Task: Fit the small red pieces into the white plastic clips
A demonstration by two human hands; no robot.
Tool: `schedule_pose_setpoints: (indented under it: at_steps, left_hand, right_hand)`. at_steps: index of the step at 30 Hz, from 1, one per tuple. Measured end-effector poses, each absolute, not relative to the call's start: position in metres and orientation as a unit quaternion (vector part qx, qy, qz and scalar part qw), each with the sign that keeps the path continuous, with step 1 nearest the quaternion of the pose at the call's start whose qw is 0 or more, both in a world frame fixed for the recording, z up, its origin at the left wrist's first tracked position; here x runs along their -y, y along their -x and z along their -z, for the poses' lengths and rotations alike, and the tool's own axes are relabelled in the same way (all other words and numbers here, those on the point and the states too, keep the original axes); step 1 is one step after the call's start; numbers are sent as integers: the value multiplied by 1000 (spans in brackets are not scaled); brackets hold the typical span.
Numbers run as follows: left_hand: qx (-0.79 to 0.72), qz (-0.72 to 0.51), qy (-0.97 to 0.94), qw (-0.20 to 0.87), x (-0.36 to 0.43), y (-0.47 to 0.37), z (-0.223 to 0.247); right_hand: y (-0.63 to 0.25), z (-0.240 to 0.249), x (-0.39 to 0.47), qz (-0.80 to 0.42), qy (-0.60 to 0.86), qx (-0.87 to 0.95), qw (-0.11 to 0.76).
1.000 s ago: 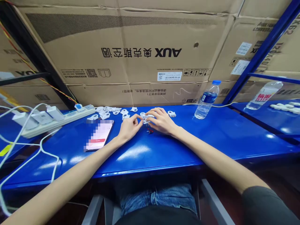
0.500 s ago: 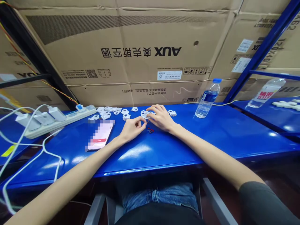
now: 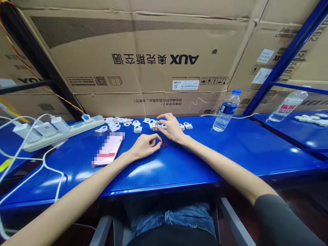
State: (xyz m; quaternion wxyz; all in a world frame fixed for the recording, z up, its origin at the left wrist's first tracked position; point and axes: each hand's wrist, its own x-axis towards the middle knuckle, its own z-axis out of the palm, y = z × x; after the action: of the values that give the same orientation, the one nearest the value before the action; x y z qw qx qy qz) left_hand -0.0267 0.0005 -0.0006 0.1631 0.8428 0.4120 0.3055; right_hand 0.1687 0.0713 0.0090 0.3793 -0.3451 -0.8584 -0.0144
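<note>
My left hand (image 3: 146, 146) rests low over the blue table, its thumb and index finger pinched together at a little pile of small red and dark parts (image 3: 164, 145). What lies between those fingertips, if anything, is too small to make out. Farther back, my right hand (image 3: 172, 127) curves its fingers and thumb around a white plug piece (image 3: 155, 127) whose metal prongs show; the palm hides part of the row behind. Several similar white pieces with ring-shaped handles (image 3: 137, 129) lie to the left, and one more ringed piece (image 3: 188, 125) lies right of my right hand.
A phone (image 3: 109, 149) lies left of my left hand. Beyond it a white power strip (image 3: 74, 132) holds chargers with trailing cables. A water bottle (image 3: 225, 112) stands at the right rear, and another bottle (image 3: 288, 106) is farther right. Large cardboard boxes (image 3: 153, 34) form the back wall.
My left hand has moved slightly down and right to the red parts. The right hand has shifted a little left and away from the left fingertips, with the white plug piece.
</note>
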Motion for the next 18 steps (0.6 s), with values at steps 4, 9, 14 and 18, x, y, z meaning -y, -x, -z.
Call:
schedule_pose_setpoints:
  at_steps: [4, 9, 14, 18]
  left_hand:
    - [-412, -297, -852, 128, 2, 27, -3]
    - [-393, -276, -872, 95, 4, 27, -5]
    - [-365, -303, -878, 60, 5, 26, -3]
    - [-341, -363, -867, 13, 4, 25, -4]
  right_hand:
    - [-146, -7, -85, -23, 374, 863, 338]
    - [-133, -1, -93, -46, 414, 861, 291]
    - [-130, 2, -92, -55, 422, 858, 287]
    - [-123, -4, -86, -50, 409, 864, 289]
